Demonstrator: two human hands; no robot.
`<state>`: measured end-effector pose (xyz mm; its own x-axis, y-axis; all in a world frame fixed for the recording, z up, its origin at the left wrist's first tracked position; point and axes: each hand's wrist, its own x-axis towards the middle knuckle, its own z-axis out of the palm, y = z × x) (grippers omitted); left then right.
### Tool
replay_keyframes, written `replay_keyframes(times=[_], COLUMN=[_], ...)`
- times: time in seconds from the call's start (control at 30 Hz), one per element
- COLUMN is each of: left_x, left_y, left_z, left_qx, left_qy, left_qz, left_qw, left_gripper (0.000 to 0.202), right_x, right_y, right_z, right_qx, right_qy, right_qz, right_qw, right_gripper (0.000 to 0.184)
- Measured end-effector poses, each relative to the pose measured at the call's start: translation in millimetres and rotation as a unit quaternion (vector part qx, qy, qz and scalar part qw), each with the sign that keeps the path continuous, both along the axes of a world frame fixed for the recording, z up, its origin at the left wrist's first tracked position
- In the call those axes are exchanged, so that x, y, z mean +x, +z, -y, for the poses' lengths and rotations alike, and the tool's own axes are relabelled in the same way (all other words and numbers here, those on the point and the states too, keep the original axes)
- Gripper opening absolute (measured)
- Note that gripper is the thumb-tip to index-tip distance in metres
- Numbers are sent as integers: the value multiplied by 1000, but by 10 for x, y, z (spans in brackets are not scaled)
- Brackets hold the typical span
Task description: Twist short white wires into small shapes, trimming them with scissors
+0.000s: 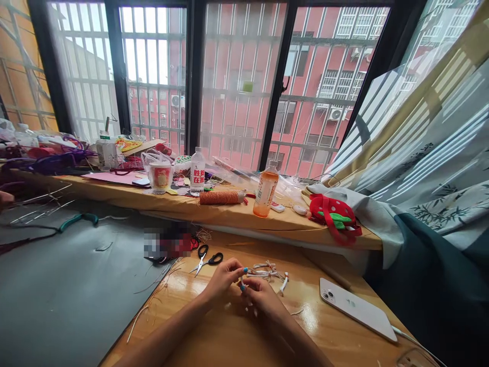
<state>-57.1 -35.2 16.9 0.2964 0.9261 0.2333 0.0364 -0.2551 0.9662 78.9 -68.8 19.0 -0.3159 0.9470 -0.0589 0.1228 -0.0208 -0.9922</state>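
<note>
My left hand [226, 279] and my right hand [263, 299] meet over the wooden table, fingertips almost touching. Between the pinched fingers is a short piece of white cord [242, 280], mostly covered by the fingers. Just beyond the hands lie several short white cord pieces [263, 272] bound with thin brownish thread. One such piece [283, 284] rests a little apart on the right. To the left of my left hand, black-handled scissors [205, 261] lie with their blades spread.
A white phone [357, 308] with a cable lies at right. On the window ledge stand an orange drink bottle [266, 189], a clear bottle [197, 173], a spool of orange cord [220, 198] and a red strawberry pouch [336, 211]. Another person's hand [5, 200] shows at left near green-handled pliers [78, 220].
</note>
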Motion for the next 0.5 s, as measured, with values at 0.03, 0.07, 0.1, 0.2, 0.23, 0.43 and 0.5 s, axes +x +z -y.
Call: replay_keyframes(times=[0.03,0.07,0.1,0.2,0.23,0.43,0.5], left_x=[-11,-28,-50,-122,-140,-139,-130], left_y=[7,15,23,17,2,-105,-110], left_z=[-13,-28,-44,-93,-107,-133,-138], left_qx=[-9,-17,-27,-71,-86,-75,-64], left_qy=[-5,-12,-23,-79,-99,-126,-116], left_qz=[1,1,-1,-11,-18,-38,-54], left_qw=[1000,1000,999,994,991,988,990], left_gripper=[33,32,31,26,24,20,19], right_x=[12,33,63,163,188,179,147], right_y=[-5,-2,6,50,62,-2,-57], right_z=[-6,-18,-34,-86,-97,-76,-68], right_qx=[3,10,19,50,58,66,50], right_qy=[-14,-35,-57,-107,-112,-50,-33], right_qz=[12,24,34,59,65,100,99], right_qw=[1000,999,998,991,990,992,993], right_gripper=[34,31,28,23,21,21,25])
